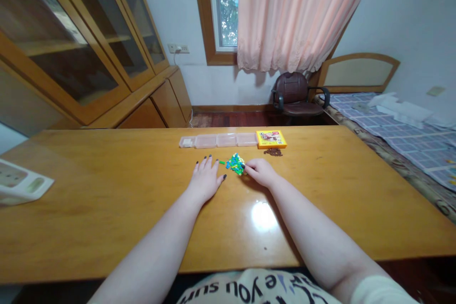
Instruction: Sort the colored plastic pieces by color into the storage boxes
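Observation:
A small heap of green, blue, yellow and white plastic pieces [235, 163] lies on the wooden table. At its right edge is my right hand [260, 171], fingers curled together and touching the pieces; whether one is pinched between them is hidden. My left hand [204, 179] rests flat left of the heap, fingers spread, holding nothing. Just beyond its fingertips, a single green piece [222, 162] lies apart from the heap. Brown pieces [273, 152] form a separate pile farther back on the right.
Behind the heap stands a row of clear plastic trays [227, 140], with a yellow box [271, 139] at its right end. A white power strip [24, 183] sits at the table's left. Beyond the table [107, 228] are a brown chair [294, 92] and a bed [402, 123].

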A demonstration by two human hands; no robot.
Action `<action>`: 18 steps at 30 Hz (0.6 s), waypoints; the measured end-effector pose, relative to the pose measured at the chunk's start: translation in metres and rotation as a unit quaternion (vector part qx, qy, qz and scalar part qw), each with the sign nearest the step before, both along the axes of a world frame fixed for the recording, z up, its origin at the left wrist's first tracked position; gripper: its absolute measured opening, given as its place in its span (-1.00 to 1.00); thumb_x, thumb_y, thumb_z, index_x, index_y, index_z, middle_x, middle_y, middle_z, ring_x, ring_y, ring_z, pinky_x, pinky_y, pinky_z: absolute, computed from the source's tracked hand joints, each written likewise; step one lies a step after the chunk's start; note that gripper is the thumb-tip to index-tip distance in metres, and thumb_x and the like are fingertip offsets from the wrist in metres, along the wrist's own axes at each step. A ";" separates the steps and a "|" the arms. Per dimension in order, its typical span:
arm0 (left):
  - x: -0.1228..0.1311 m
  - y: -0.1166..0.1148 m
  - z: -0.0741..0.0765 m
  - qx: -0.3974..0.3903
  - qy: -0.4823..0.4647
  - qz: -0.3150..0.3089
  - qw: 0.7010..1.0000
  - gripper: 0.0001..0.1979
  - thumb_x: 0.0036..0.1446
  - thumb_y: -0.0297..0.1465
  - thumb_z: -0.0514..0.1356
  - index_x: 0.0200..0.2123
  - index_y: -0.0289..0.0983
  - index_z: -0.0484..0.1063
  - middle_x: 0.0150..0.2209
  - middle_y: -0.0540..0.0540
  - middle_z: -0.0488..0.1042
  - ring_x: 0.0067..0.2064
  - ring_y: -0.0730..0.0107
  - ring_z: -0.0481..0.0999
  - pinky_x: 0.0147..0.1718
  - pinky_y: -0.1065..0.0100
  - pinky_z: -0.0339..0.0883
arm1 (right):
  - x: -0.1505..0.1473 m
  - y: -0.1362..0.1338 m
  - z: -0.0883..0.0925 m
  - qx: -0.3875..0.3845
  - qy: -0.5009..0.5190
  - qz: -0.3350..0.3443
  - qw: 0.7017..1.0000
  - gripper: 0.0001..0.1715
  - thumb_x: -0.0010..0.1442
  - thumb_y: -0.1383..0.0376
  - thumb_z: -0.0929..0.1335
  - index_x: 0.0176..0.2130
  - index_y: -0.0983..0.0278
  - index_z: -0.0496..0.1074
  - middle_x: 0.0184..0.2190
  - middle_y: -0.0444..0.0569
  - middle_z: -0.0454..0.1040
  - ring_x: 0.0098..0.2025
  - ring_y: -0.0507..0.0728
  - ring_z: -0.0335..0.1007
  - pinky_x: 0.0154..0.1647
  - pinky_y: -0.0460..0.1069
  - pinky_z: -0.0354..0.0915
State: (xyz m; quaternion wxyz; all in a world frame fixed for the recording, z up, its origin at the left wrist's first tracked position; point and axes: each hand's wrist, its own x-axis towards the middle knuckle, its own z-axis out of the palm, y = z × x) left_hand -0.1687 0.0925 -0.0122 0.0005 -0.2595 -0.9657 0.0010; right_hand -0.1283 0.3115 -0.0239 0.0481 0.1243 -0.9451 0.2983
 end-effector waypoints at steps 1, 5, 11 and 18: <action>0.000 0.001 0.004 0.011 -0.002 -0.006 1.000 -0.52 0.21 -0.18 0.02 0.12 -0.29 0.27 0.18 -0.31 0.25 0.19 0.03 0.23 0.13 0.07 0.09 | 0.000 0.000 0.000 0.002 -0.004 0.000 1.000 -0.52 0.26 0.17 0.16 -0.59 0.31 0.34 -0.60 -0.10 0.34 -0.51 0.00 0.18 -0.45 -0.10 -0.02; 0.009 0.007 0.013 0.038 -0.071 -0.081 0.993 -0.67 0.25 -0.34 -0.08 -0.02 -0.13 0.39 -0.12 -0.12 0.51 -0.11 0.20 0.50 -0.13 0.24 0.33 | 0.001 -0.003 0.000 0.015 -0.007 0.000 1.000 -0.53 0.25 0.17 0.17 -0.57 0.31 0.35 -0.59 -0.10 0.37 -0.50 0.00 0.18 -0.46 -0.10 -0.05; 0.015 0.016 0.001 0.040 -0.089 -0.142 0.985 -0.54 0.21 -0.40 -0.04 0.17 0.01 0.20 -0.03 -0.07 0.49 -0.10 0.19 0.51 -0.15 0.22 0.36 | 0.002 -0.003 0.000 0.023 -0.009 -0.012 1.000 -0.53 0.25 0.19 0.17 -0.56 0.31 0.38 -0.57 -0.07 0.40 -0.50 0.00 0.17 -0.45 -0.10 -0.05; 0.009 0.011 0.007 0.067 -0.089 -0.140 0.984 -0.63 0.21 -0.39 -0.03 0.04 -0.04 0.38 -0.04 -0.05 0.50 -0.10 0.23 0.50 -0.11 0.25 0.34 | 0.001 -0.004 -0.001 0.020 -0.012 -0.010 1.000 -0.53 0.26 0.18 0.17 -0.55 0.31 0.40 -0.56 -0.08 0.40 -0.50 0.01 0.17 -0.46 -0.09 -0.07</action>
